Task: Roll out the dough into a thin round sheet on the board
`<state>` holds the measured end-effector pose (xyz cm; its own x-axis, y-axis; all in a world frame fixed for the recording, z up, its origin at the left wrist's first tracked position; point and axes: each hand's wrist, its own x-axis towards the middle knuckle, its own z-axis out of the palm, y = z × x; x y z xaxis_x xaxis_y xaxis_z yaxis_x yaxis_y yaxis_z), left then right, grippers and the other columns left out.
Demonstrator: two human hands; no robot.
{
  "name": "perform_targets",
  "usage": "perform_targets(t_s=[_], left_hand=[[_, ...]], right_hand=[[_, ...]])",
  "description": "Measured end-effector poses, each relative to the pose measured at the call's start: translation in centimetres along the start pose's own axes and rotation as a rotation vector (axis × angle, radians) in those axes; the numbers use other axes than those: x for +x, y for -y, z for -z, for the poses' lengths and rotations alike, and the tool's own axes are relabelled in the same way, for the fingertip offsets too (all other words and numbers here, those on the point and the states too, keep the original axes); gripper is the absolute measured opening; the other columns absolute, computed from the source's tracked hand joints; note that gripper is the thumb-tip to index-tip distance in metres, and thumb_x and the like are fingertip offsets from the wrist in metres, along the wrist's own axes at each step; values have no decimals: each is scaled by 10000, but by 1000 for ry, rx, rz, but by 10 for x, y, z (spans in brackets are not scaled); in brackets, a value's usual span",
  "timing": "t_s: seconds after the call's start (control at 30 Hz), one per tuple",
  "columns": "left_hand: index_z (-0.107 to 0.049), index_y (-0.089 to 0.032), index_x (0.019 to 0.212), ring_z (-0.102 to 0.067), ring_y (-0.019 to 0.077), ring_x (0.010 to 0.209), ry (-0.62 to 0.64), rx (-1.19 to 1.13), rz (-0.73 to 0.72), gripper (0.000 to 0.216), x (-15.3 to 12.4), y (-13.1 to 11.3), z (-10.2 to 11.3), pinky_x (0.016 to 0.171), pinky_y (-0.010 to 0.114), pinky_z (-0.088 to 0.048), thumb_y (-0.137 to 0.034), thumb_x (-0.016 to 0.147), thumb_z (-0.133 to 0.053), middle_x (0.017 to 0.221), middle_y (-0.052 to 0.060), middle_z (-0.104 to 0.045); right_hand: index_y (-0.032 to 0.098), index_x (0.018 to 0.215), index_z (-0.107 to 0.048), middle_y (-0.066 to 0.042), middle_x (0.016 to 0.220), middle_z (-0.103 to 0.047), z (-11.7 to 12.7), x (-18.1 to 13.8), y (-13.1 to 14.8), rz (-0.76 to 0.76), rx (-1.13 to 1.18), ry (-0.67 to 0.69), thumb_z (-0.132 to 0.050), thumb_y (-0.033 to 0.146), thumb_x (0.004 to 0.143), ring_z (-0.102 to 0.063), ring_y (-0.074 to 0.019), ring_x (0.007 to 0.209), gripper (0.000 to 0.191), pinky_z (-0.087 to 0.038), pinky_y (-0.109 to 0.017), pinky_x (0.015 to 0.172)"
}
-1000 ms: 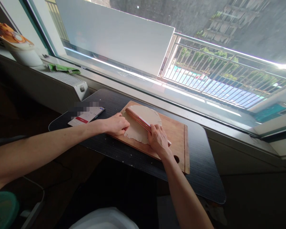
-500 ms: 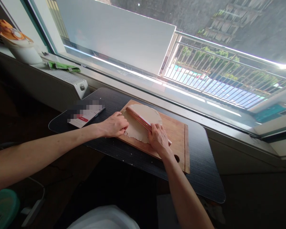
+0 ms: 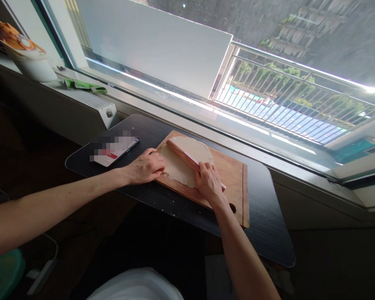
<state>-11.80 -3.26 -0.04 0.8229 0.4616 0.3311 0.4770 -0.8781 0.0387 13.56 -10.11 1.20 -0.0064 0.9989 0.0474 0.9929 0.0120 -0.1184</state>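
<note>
A thin, pale sheet of dough (image 3: pixel 178 168) with a ragged near edge lies on a wooden cutting board (image 3: pixel 231 175). Across it, slanting from far left to near right, rests a shiny reddish-brown rolling pin (image 3: pixel 183 155). My right hand (image 3: pixel 210 181) is closed over the pin's near end. At the dough's left edge is my left hand (image 3: pixel 147 166), its fingers curled and low by the board's side. Whether they pinch the dough there is hidden.
Under the board stands a small black table (image 3: pixel 262 225) with rounded corners. A phone (image 3: pixel 115 154) lies on its left part. Beyond are a radiator (image 3: pixel 90 102) with a green cloth (image 3: pixel 84 86), a white bucket-like container (image 3: pixel 34 66), and a large window.
My left hand has shifted slightly left, its fingertips drawing back from the dough's edge. My right hand and the rolling pin stay almost in place.
</note>
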Motion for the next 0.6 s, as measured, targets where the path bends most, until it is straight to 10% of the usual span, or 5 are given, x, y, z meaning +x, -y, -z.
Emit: perform_targets(t_s=[0.6], left_hand=[[-686, -205, 823, -613, 171, 895, 6, -97, 90, 151, 4, -6, -2, 1084, 430, -301, -204, 892, -551, 853, 9, -686]], right_hand=[[166, 1262, -567, -127, 1206, -611, -1, -1, 0, 5, -6, -15, -457, 233, 978, -524, -249, 1112, 312, -389, -330, 965]])
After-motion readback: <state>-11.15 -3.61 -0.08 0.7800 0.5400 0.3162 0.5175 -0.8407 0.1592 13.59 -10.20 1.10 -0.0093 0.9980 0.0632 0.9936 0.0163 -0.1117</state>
